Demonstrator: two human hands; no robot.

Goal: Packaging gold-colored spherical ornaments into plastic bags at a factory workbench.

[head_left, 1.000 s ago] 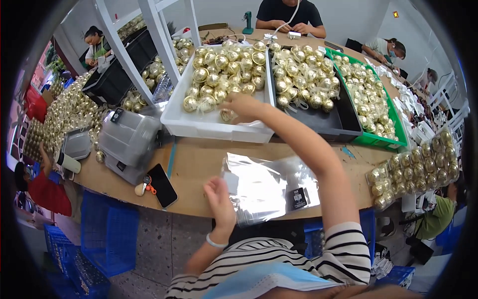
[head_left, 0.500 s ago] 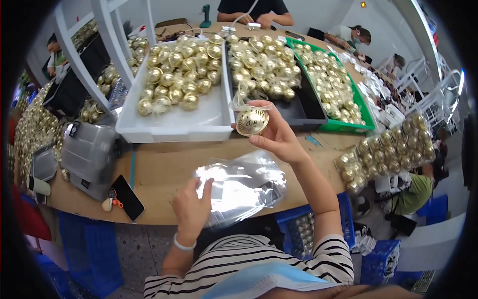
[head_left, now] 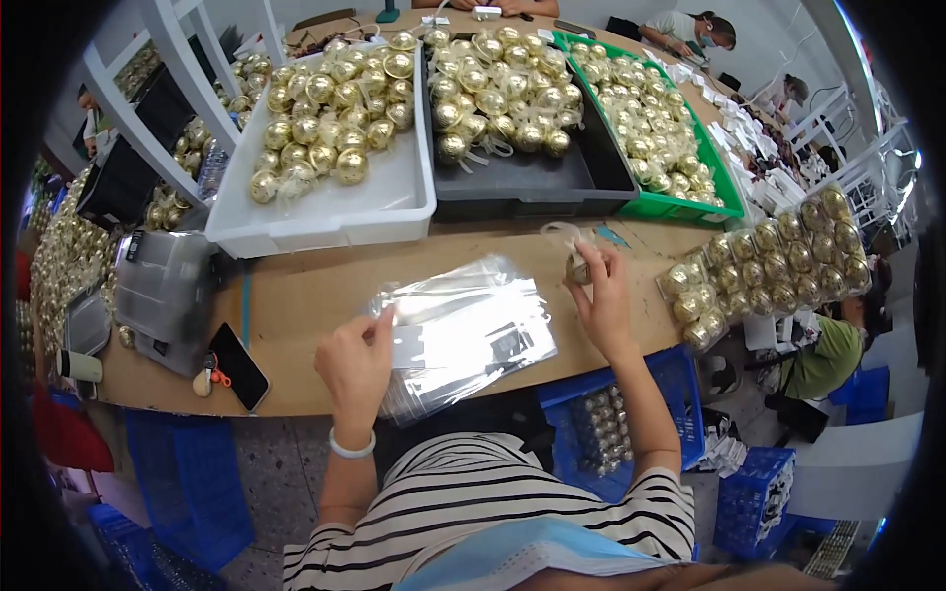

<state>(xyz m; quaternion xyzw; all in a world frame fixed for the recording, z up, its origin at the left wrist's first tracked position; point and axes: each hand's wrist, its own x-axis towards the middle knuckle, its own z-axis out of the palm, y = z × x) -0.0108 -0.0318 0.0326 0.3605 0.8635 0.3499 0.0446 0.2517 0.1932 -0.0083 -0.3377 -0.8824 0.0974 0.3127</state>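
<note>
My right hand [head_left: 605,305] is closed on a gold ball ornament [head_left: 575,269] with a pale ribbon loop, held above the brown table to the right of the plastic. A stack of clear, flat plastic packaging [head_left: 443,345] lies in front of me, shining with glare. My left hand [head_left: 357,366] is closed at its left edge, thumb and fingertips pinching the plastic. Beyond it stand a white tray [head_left: 325,233] and a black tray [head_left: 532,203], both holding many similar gold balls with ribbons.
A green tray [head_left: 680,209] of smaller gold balls stands at the right. Near the right table edge lies a clear pack of gold balls [head_left: 769,266]. A phone [head_left: 238,366] and clear plastic boxes [head_left: 163,286] lie at left. Blue crates [head_left: 187,483] stand below; co-workers sit beyond.
My right hand has carried the gold ball from in front of the black tray rightward and nearer to me. My left hand has shifted slightly left. The view has tilted down.
</note>
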